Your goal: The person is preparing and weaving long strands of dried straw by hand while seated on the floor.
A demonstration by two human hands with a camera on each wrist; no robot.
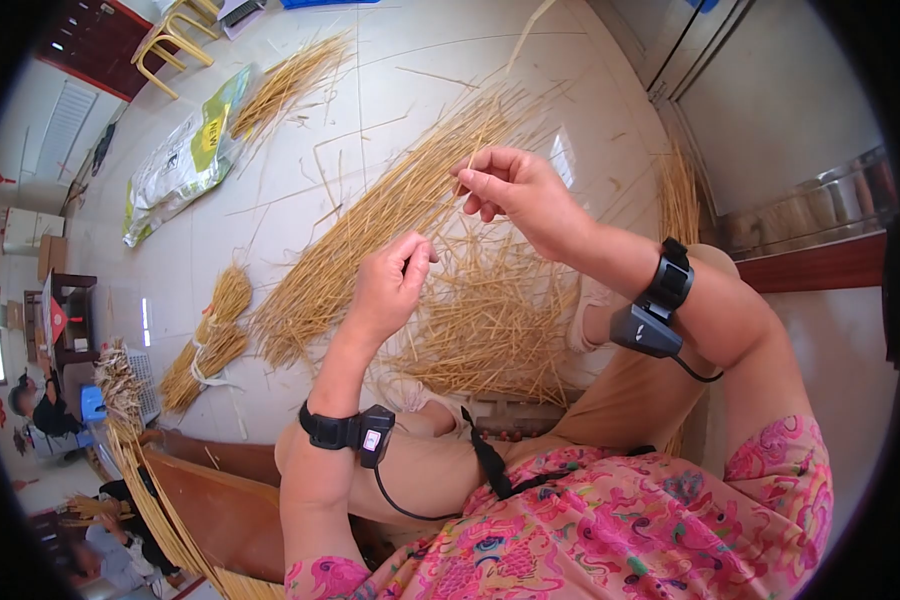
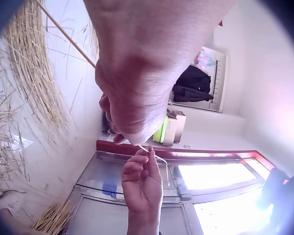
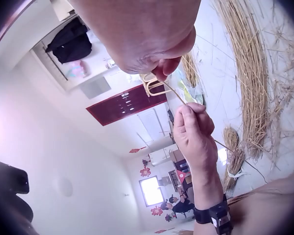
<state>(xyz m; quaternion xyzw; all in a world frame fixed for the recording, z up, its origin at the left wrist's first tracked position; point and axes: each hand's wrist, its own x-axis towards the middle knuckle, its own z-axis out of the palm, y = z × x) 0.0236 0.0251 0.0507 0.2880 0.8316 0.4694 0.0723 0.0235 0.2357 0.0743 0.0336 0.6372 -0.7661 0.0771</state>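
A single thin straw stalk (image 3: 173,90) runs between my two hands, its long tail (image 3: 242,159) trailing out past the left one. My left hand (image 1: 388,285) grips the stalk in curled fingers over the floor. Farther forward and to the right, my right hand (image 1: 510,190) pinches it between thumb and fingertips; the left wrist view has this hand (image 2: 143,183) facing the camera with a bent piece of the stalk (image 2: 161,159) sticking out. Beneath both hands lie a long pile of straw (image 1: 370,225) and a heap of shorter, tangled straw (image 1: 500,325).
A tied straw bundle (image 1: 210,340) lies to the left, with a plastic bag (image 1: 185,165) and more straw (image 1: 290,85) beyond. A brown wooden bench (image 1: 210,510) stands beside my leg. Another person (image 1: 45,405) sits far left. A metal-fronted door (image 1: 790,110) is at the right.
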